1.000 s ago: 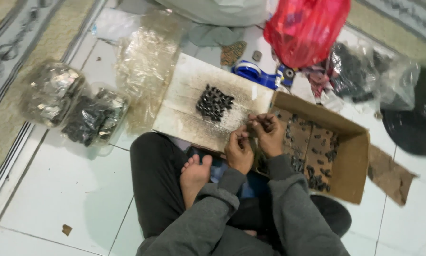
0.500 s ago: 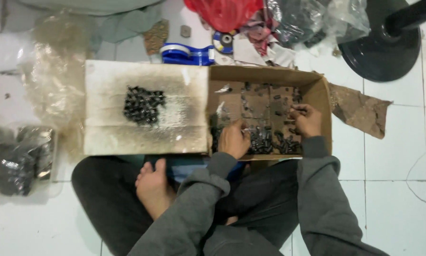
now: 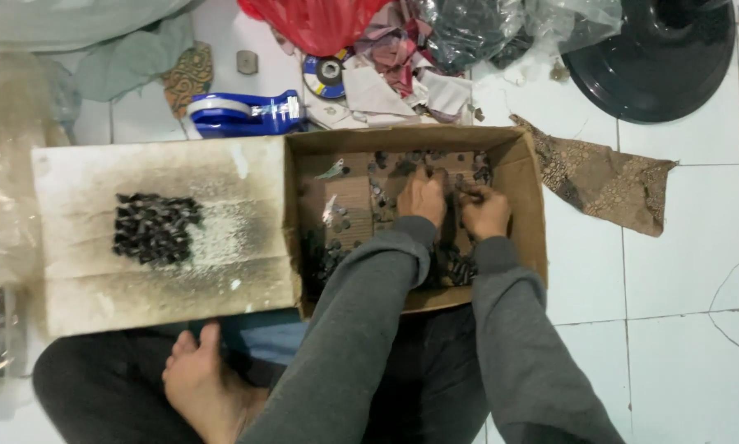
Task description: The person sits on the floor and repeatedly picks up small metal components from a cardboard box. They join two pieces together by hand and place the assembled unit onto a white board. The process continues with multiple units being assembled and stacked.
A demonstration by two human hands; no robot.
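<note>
Both of my hands are inside an open brown cardboard box [image 3: 527, 205] that holds several small dark parts [image 3: 460, 267] scattered on its bottom. My left hand [image 3: 423, 197] rests palm down on the parts near the box's far side, fingers bent. My right hand [image 3: 484, 210] lies just to its right, fingers curled over small dark pieces; what it grips is hidden. To the left, a white foam slab [image 3: 81, 271] carries a neat block of small dark parts [image 3: 154, 228].
A blue tape dispenser [image 3: 242, 113], a grinding disc [image 3: 326, 74], a red plastic bag [image 3: 320, 20] and crumpled bags lie beyond the box. A black round base [image 3: 657, 57] stands at the top right, a torn cardboard scrap [image 3: 608, 177] beside it. My bare foot [image 3: 201, 382] is below.
The view has shifted, so the box sits nearer the middle. Both hands have come together at the far middle of the box; the right hand moved left from the box's right side.
</note>
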